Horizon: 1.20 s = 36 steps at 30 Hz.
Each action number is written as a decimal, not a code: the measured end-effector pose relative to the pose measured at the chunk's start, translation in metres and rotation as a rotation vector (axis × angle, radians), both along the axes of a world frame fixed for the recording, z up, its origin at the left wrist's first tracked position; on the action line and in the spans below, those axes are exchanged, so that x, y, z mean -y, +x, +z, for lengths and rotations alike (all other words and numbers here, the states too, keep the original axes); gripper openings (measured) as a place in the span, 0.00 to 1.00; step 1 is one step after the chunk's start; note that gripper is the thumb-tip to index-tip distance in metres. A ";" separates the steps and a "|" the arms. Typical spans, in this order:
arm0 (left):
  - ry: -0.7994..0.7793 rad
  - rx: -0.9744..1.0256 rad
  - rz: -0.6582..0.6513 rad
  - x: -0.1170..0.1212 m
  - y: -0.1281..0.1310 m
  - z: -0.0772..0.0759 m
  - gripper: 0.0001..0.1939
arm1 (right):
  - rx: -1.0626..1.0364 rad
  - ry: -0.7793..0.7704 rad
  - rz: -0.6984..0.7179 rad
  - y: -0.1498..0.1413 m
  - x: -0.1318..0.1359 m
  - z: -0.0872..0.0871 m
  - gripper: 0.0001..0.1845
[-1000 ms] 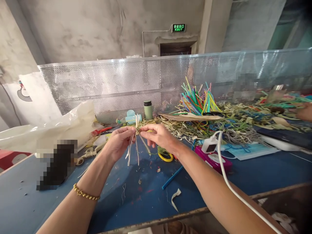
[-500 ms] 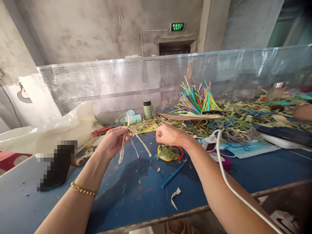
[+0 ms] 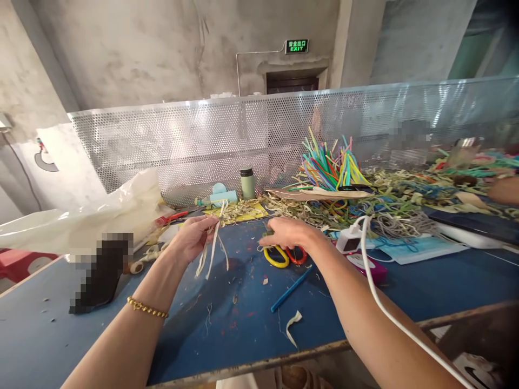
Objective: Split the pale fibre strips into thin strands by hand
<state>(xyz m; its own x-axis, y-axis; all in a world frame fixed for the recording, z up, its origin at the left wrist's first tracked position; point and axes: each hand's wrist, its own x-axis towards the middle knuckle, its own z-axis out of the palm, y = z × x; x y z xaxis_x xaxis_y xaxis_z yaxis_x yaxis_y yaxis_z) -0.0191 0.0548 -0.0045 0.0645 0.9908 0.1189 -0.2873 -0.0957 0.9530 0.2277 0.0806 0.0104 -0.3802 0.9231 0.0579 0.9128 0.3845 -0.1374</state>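
My left hand (image 3: 198, 236) is closed, pinching several thin, pale strips (image 3: 213, 254) that look like dried plant fibre. Their loose ends hang below the fingers, and a short end sticks up above. My right hand (image 3: 286, 233) is curled over a small tangle of green strands (image 3: 266, 234), which shows between the fingers and thumb. Right beneath it lie a yellow ring (image 3: 277, 265) and a red ring (image 3: 299, 261); my hand partly covers both. A blue stick (image 3: 290, 290) and a curled pale scrap (image 3: 292, 327) rest nearer the front edge.
Colourful stems (image 3: 330, 165) and piled dry strands (image 3: 397, 192) cover the back right. A white cable (image 3: 375, 281) crosses my right forearm. On the left are a plastic bag (image 3: 93, 221) and a dark phone-like object (image 3: 99, 275). Behind stands a perforated metal screen (image 3: 182, 146).
My right hand has gone from a fist above the rings down to the green tangle, which has come off them. In my left hand, the strips have swung and hang closer together.
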 end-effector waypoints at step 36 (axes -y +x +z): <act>-0.066 0.019 0.029 -0.004 0.012 -0.011 0.04 | -0.231 -0.197 -0.147 0.012 0.017 -0.022 0.16</act>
